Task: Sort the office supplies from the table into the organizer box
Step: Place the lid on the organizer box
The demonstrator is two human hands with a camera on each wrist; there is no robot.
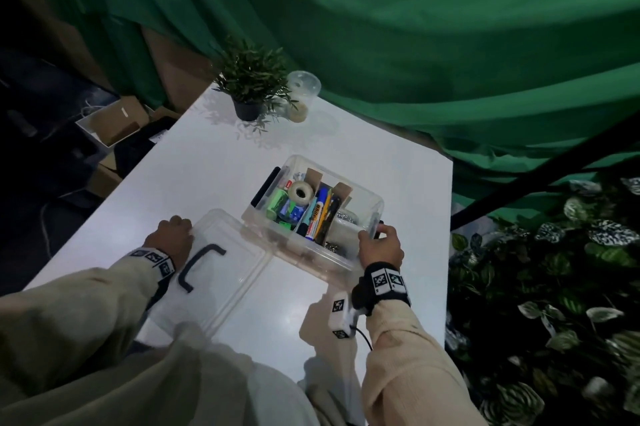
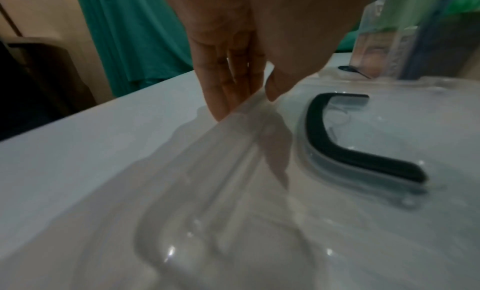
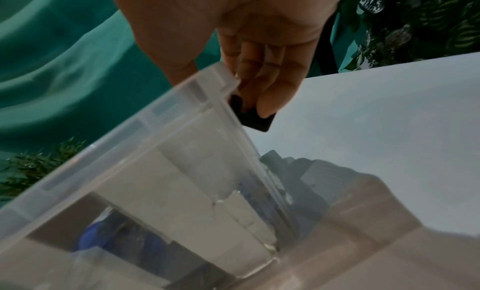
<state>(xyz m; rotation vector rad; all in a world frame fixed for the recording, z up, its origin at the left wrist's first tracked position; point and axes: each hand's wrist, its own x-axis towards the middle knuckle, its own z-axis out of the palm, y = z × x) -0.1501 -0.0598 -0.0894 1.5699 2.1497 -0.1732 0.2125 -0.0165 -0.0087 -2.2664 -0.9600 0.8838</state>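
The clear organizer box (image 1: 360, 198) stands mid-table, its cardboard-divided sections holding a tape roll (image 1: 300, 194), markers (image 1: 320, 214) and small green items. My right hand (image 1: 375, 235) grips its near right end, thumb on the rim and fingers on the black latch (image 3: 255, 120); the box wall (image 3: 155, 171) fills the right wrist view under the hand (image 3: 226, 89). The clear lid (image 1: 225, 280) with a black handle (image 1: 201, 262) lies flat to the box's left. My left hand (image 1: 180, 226) pinches the lid's far left rim (image 2: 249, 103), fingers (image 2: 228, 89) outside, thumb inside.
A potted plant (image 1: 249, 82) and a clear jar (image 1: 301, 96) stand at the table's far end. Green curtain hangs behind. Leafy plants (image 1: 554, 269) and a black pole (image 1: 536, 176) border the right edge. Cardboard boxes (image 1: 114, 120) sit on the floor at the left.
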